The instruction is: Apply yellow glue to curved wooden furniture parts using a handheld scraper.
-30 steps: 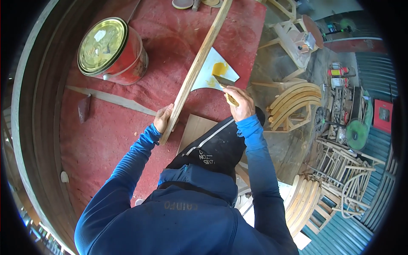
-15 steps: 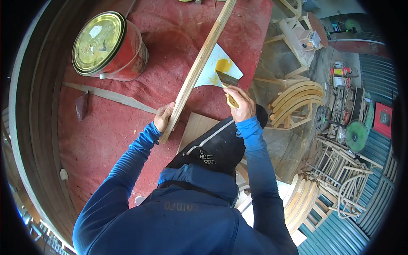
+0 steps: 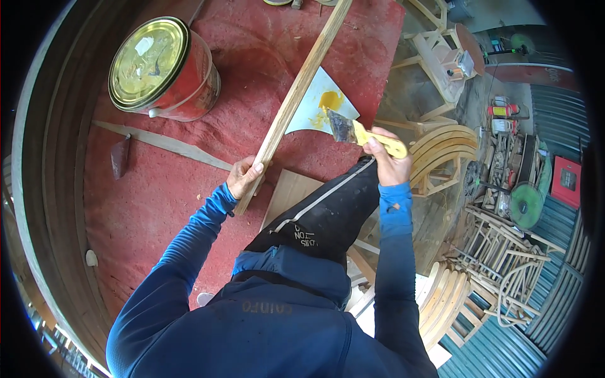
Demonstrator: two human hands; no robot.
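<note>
Red sheet (image 3: 145, 214): covers the area from 8 o'clock round to 1 o'clock. Lidded red can (image 3: 165, 72): upright on the sheet, between 10 and 11 o'clock. Wooden strip (image 3: 301, 87): slants from 9 o'clock near the centre up to 12 o'clock (in this view it crosses the left part of the plate). White plate (image 3: 309, 110): near 12 o'clock. Putty knife (image 3: 362, 134): between 1 and 2 o'clock, its dark-stained blade toward the plate; contact between the two cannot be determined. Right hand (image 3: 389, 160): at 2 o'clock, closed around the yellow handle. Left hand (image 3: 246, 176): between 9 and 10 o'clock, gripping the strip near its lower end. Ochre paste (image 3: 330, 99): on the plate.
</note>
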